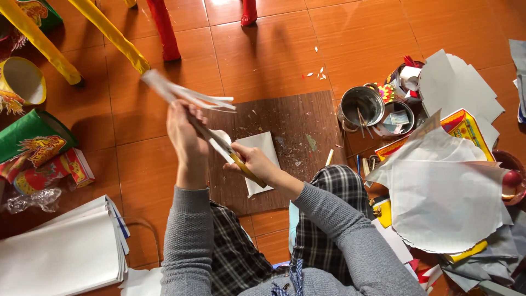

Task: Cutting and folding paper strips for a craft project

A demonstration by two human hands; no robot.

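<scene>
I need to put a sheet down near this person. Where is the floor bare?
Bare tiles lie beyond the brown board, up to the red legs, and left of it toward the green box. The right side is crowded: metal pots and loose white paper.

Left hand was raised, fingers closed, back of hand toward the camera, forearm angled up from the lap. Right hand sat lower and just beside it, fist clenched, elbow bent, forearm crossing inward. Both sleeves grey.

Grey knit sleeves, black-and-white checked trousers, dark brown board — all on orange-brown floor tiles.
</scene>
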